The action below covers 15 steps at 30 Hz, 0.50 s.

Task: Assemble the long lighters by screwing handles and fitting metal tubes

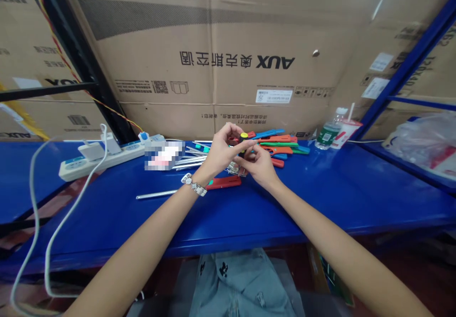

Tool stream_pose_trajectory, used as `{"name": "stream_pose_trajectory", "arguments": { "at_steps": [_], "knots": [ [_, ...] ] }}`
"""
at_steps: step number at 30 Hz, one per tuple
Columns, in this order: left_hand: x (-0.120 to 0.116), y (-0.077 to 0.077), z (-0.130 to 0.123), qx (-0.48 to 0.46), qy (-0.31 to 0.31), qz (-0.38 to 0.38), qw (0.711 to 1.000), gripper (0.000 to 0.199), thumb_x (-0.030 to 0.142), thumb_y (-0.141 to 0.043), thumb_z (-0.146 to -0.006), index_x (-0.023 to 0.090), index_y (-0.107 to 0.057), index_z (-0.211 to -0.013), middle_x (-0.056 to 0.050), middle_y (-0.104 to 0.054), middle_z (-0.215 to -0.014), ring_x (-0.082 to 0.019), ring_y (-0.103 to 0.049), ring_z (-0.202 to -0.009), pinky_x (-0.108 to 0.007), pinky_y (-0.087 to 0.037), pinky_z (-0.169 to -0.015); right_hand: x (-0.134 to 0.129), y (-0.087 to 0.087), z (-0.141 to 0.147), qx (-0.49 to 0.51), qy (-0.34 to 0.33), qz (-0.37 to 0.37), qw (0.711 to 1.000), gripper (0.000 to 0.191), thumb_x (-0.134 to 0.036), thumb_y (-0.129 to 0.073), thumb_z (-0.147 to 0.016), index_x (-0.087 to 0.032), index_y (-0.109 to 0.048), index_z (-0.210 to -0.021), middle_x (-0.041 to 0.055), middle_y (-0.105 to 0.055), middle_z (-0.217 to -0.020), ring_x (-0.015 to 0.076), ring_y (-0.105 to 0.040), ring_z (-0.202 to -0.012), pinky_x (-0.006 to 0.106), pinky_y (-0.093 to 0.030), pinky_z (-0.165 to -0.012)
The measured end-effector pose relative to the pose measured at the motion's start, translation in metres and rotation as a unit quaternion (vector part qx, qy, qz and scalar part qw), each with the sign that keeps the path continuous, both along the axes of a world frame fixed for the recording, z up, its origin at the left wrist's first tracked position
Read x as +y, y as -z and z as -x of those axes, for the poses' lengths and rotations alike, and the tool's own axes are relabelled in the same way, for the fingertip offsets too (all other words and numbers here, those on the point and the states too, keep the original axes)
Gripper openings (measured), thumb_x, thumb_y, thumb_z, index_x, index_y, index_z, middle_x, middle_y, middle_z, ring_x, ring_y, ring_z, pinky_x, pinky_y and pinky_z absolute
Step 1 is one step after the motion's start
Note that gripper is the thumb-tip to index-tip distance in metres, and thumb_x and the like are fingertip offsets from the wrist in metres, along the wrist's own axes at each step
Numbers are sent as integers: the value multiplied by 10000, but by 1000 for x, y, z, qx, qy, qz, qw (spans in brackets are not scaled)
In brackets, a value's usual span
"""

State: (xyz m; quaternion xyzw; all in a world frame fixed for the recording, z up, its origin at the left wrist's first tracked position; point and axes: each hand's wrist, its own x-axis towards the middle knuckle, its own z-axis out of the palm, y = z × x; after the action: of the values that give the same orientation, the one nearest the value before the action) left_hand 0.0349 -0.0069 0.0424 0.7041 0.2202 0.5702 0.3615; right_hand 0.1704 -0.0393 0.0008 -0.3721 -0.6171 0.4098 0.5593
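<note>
Far left of your fingers, past the rack post, a side carton [21,63] carries "AUX", partly hidden. Nearer, still left of them, a white power strip [73,169] holds plugs, then comes a pixelated patch [164,155] whose print you can't read. Metal rods [187,165] lie just left of your left hand [223,152]; a red-handled tool [224,182] lies just nearer to you than your fingers, its rod pointing left. Your left thumb and fingers are closed around a small black piece with a yellow top [243,135], held above the bench [285,203]. Your right hand [259,165] meets it from below, fingers bent; whether they grip anything can't be told. Behind your fingers, the big carton [213,27] reads "AUX 奥克斯空调", upside down, above a white barcode label [274,96]. Red, orange, green and blue handles [280,139] lie just beyond and right of your fingers. Farther right stand a green-labelled bottle [325,134] and a red-and-white cup [345,134] with a straw, their lettering too small.
</note>
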Motion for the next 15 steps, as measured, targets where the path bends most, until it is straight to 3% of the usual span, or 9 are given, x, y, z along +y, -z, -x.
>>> {"name": "stream_pose_trajectory", "arguments": {
  "at_steps": [3,7,12,15],
  "knots": [
    [-4,1,7,35,23,2,999,351,450,-779,-797,193,-641,-992,-45,-667,-906,-150,-634,-817,-275,-522,-720,1,-3,-2,-14,-22,-21,999,476,-555,-817,-706,-230,-469,-700,10,-693,-646,168,-631,-501,288,-478,-454],
    [-7,2,21,96,105,33,989,315,479,-630,-919,203,-674,-1064,-63,-683,-895,-163,-648,-772,-294,-531,-670,-2,-7,-8,-76,-61,-30,995,395,-576,-721,-807,-204,-596,-762,49,-726,-744,165,-641,-548,280,-475,-457],
    [-2,5,13,42,12,14,999,329,408,-835,-732,186,-603,-807,-25,-653,-802,-140,-617,-740,-284,-519,-677,-2,-1,0,-56,-10,-29,998,402,-539,-766,-771,-212,-606,-942,16,-704,-698,165,-629,-504,282,-481,-456],
    [-3,4,6,26,-21,5,999,392,405,-868,-684,191,-562,-804,-10,-625,-768,-135,-597,-724,-273,-499,-648,-1,-1,4,-35,15,-13,999,429,-565,-768,-749,-221,-565,-906,16,-694,-678,163,-607,-460,262,-414,-378]
  ]
}}
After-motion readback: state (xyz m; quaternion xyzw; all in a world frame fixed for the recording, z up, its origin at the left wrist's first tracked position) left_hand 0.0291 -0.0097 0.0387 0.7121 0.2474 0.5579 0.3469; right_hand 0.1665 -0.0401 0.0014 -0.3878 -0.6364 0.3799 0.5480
